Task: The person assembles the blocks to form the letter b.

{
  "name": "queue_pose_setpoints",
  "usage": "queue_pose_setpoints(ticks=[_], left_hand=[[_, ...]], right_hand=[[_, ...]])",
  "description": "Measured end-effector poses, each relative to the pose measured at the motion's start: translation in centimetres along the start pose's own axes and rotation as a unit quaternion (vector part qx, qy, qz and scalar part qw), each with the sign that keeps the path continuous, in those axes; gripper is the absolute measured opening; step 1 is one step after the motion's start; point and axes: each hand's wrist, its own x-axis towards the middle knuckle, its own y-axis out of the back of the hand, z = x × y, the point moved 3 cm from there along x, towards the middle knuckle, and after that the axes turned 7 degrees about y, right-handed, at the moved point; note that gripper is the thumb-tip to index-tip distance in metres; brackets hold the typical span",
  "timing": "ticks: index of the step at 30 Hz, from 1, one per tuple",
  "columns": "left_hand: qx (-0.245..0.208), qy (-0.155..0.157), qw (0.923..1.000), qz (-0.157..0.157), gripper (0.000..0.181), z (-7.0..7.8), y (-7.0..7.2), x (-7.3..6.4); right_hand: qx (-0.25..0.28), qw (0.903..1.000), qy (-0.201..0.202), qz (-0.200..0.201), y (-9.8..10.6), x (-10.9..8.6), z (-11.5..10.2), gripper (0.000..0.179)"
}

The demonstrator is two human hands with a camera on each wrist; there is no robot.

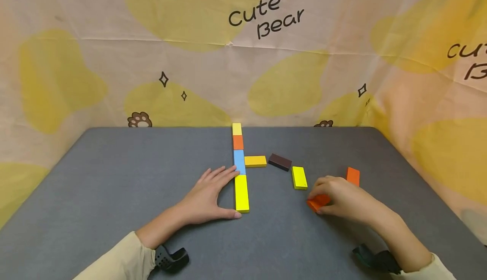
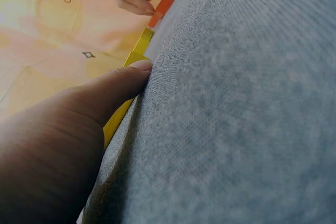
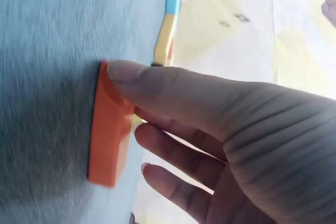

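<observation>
A straight column of blocks runs away from me in the head view: a long bright yellow block (image 1: 242, 193) nearest, then a blue block (image 1: 239, 161), an orange block (image 1: 238, 142) and a pale yellow block (image 1: 237, 129). My left hand (image 1: 203, 195) rests beside it with extended fingers. Its fingertips touch near the blue-yellow joint, and its thumb (image 2: 137, 72) lies at the yellow block's near end. To the right, my right hand (image 1: 344, 197) pinches a red-orange block (image 3: 105, 140) between thumb and fingers, low at the table; the fingers partly hide it.
An amber block (image 1: 255, 161) juts right from the blue one. A dark brown block (image 1: 280, 162) and a yellow block (image 1: 299, 178) follow toward my right hand. Another orange block (image 1: 353, 176) stands behind that hand. A patterned cloth (image 1: 285, 81) hangs behind the grey table (image 1: 133, 166).
</observation>
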Motion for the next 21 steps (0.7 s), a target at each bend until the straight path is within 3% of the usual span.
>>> queue_pose_setpoints(ticks=[7,14,21], left_hand=[[0.0,-0.005,1.0,0.008,0.101,0.0,0.3,-0.1],[0.003,-0.008,0.9999,0.008,0.1,0.1,0.3,0.0],[0.004,-0.007,1.0,0.005,0.1,0.1,0.2,0.0]], right_hand=[[0.002,0.9999,-0.01,-0.012,0.3,0.3,0.1,0.039],[-0.009,1.0,-0.001,0.002,0.0,0.1,0.9,0.033],[-0.002,0.9997,0.007,0.021,-0.7,0.7,-0.1,0.03]])
